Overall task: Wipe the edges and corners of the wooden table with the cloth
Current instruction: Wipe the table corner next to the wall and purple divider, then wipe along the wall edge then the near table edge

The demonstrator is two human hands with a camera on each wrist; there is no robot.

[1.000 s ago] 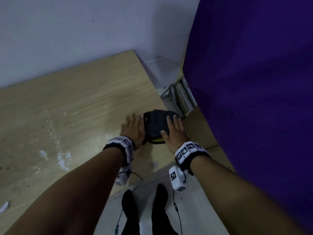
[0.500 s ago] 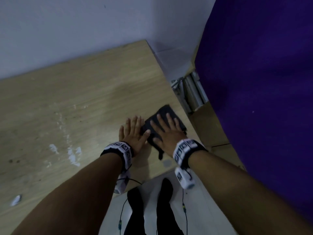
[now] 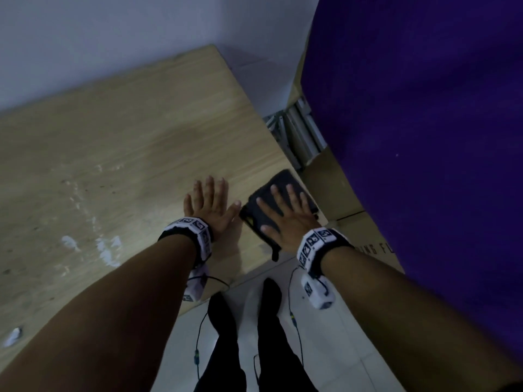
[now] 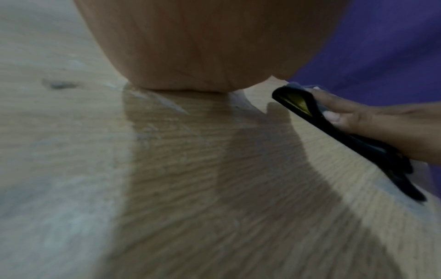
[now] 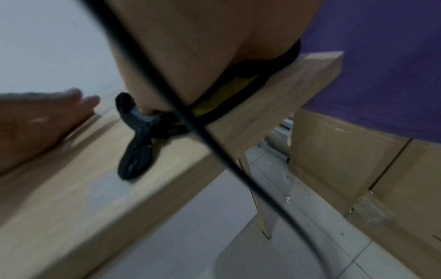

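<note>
The wooden table fills the left of the head view. A dark folded cloth with a yellow inner layer lies at its near right corner. My right hand presses flat on it with straight, spread fingers. A cloth strap hangs over the table's front edge. My left hand lies flat on bare wood just left of the cloth, apart from it. In the left wrist view the cloth sits under the right fingers. In the right wrist view the left hand rests on the tabletop.
A purple sheet hangs close on the right above cardboard boxes. Metal rails lean in the gap beside the table. White smears mark the tabletop. A wall runs behind; my legs stand on tiled floor.
My right hand has slid and turned the cloth toward the near right corner, and a gap has opened between it and the left hand. The left hand stays flat on the wood.
</note>
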